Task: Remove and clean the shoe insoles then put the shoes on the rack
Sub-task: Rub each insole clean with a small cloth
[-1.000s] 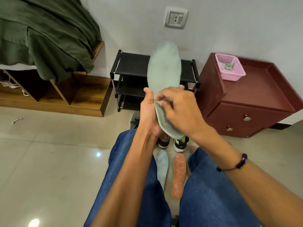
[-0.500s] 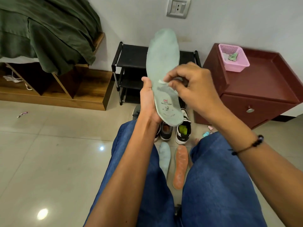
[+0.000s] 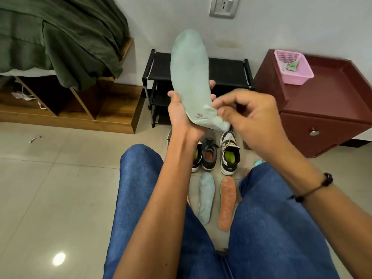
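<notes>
At the bottom of the frame the person's legs in blue jeans [image 3: 141,198] fill the foreground, both forearms reaching up from there; the right wrist wears a dark beaded bracelet [image 3: 327,181]. Between the knees, on the tiled floor [image 3: 50,188], lie two loose insoles side by side: a pale green one [image 3: 205,197] on the left and an orange one [image 3: 227,202] on the right. Just above them stand three shoes in a row, a dark shoe with an orange lining [image 3: 209,156] in the middle and a white and black sneaker [image 3: 230,154] to its right; the third, at the left, is mostly hidden by the forearm. In the centre of the frame the left hand [image 3: 181,115] grips a long pale green insole [image 3: 190,77] by its heel, thumb on one edge and fingertips showing past the other, so that it stands upright. The right hand [image 3: 247,119] has its fingers curled, pinching a small pale cloth [image 3: 216,120] against the insole's heel. Behind them a black shoe rack [image 3: 227,73] stands against the wall. In the upper right is a dark red cabinet [image 3: 322,105] with a pink basket [image 3: 293,69] on top; in the upper left, a wooden bed frame [image 3: 80,109] under a green blanket [image 3: 60,37].
</notes>
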The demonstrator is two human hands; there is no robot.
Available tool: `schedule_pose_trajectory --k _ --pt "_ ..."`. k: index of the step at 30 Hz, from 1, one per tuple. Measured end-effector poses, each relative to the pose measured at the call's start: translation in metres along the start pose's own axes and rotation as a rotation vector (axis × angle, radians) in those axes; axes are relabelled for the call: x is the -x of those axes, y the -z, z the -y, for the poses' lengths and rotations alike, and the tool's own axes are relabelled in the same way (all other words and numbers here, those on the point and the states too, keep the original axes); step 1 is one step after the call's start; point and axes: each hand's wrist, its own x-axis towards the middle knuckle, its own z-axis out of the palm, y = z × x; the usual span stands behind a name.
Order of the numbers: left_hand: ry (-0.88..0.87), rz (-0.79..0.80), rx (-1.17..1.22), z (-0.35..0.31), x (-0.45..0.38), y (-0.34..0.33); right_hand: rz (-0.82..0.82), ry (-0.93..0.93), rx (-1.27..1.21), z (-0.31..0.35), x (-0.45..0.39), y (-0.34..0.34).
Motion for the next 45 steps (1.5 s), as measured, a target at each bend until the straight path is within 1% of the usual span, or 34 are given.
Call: schedule_pose_trajectory --k 2,4,5,6,9,10,11,13,17,18,19,20,22,24,26,28,30,32,34,37,38,42,43,45 --pt "-0.036 0.018 -0.038 -0.001 0.009 -0.006 0.026 0.002 0.087 -0.002 -0.017 -0.003" --pt "-0.063 0.05 -0.112 -0.002 0.013 -0.007 0.045 -0.024 0.105 -0.002 -0.022 -0.007" --pt "-0.075 0.034 -0.139 -0.003 0.015 -0.008 0.031 0.002 0.121 -0.002 -0.024 -0.009" --pt "-0.1 0.022 -0.161 -0.005 0.014 -0.008 0.007 0.066 0.169 -0.003 -0.024 -0.01" --pt "-0.111 0.056 -0.156 -0.008 0.014 -0.01 -0.017 0.261 0.469 -0.013 -0.024 -0.017" --pt "-0.103 0.067 -0.156 -0.007 0.013 -0.01 -0.012 0.274 0.543 -0.017 -0.02 -0.021" --pt "-0.094 0.069 -0.148 -0.007 0.012 -0.009 -0.008 0.26 0.567 -0.019 -0.014 -0.025" --pt "-0.068 0.062 -0.135 -0.007 0.01 -0.003 0.006 0.165 0.469 -0.016 0.004 -0.032" --pt "-0.126 0.067 -0.143 -0.005 0.004 0.01 0.177 -0.166 0.038 0.0 0.025 -0.024" --pt "-0.13 0.063 -0.142 -0.003 0.004 0.008 0.175 -0.193 -0.003 0.003 0.021 -0.017" --pt "-0.117 0.051 -0.125 -0.001 0.004 0.006 0.138 -0.177 -0.002 0.005 0.014 -0.011" --pt "-0.109 0.032 -0.109 0.002 0.004 0.003 0.075 -0.126 0.038 0.008 0.003 -0.005" --pt "-0.118 0.004 -0.124 0.008 0.006 -0.001 -0.041 0.006 0.214 0.009 -0.025 0.003" --pt "-0.129 0.01 -0.166 0.013 0.007 -0.005 -0.068 0.1 0.448 0.0 -0.051 0.004" --pt "-0.099 0.011 -0.168 0.015 0.008 -0.008 -0.038 0.087 0.6 -0.012 -0.065 -0.003" --pt "-0.084 -0.018 -0.159 0.018 0.008 -0.006 -0.03 0.049 0.642 -0.017 -0.058 -0.019" --pt "-0.087 -0.038 -0.133 0.019 0.011 -0.001 -0.026 0.019 0.547 -0.015 -0.037 -0.037" --pt "-0.077 -0.029 -0.148 0.017 0.011 0.006 -0.014 -0.028 0.392 -0.007 -0.014 -0.047" --pt "-0.071 -0.03 -0.173 0.016 0.011 0.01 0.027 -0.108 0.262 -0.004 0.0 -0.044" --pt "-0.081 -0.008 -0.145 0.02 0.013 0.006 0.07 -0.227 0.204 -0.005 0.0 -0.029" --pt "-0.094 -0.012 -0.123 0.022 0.012 0.005 0.071 -0.285 0.149 -0.007 -0.003 -0.025" --pt "-0.089 0.041 -0.079 0.016 0.015 0.002 0.05 -0.479 -0.24 -0.005 -0.008 -0.018" --pt "-0.078 0.052 -0.072 0.013 0.018 0.001 0.081 -0.509 -0.299 -0.003 -0.006 -0.017" --pt "-0.059 0.036 -0.06 0.008 0.019 0.002 0.182 -0.547 -0.341 0.0 0.001 -0.014"
